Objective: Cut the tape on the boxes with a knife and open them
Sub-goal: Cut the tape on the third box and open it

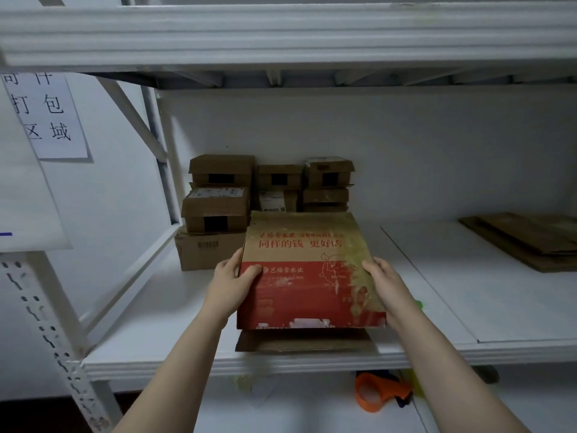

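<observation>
A large cardboard box (309, 270) with a red band and red Chinese print sits tilted at the front of a white shelf (150, 307). My left hand (232, 281) grips its left edge, thumb on the top face. My right hand (385, 278) holds its right edge. A brown flap or flat cardboard (299, 340) shows under the box's near end. Small taped brown boxes (218, 207) are stacked behind it against the back wall. No knife is visible.
An orange tape dispenser (374, 393) lies on the lower level beneath the shelf edge. Flattened cardboard (527, 242) lies at the shelf's far right. A paper sign (46, 117) hangs at the left, by the perforated upright (56, 345). An upper shelf (281, 35) overhangs.
</observation>
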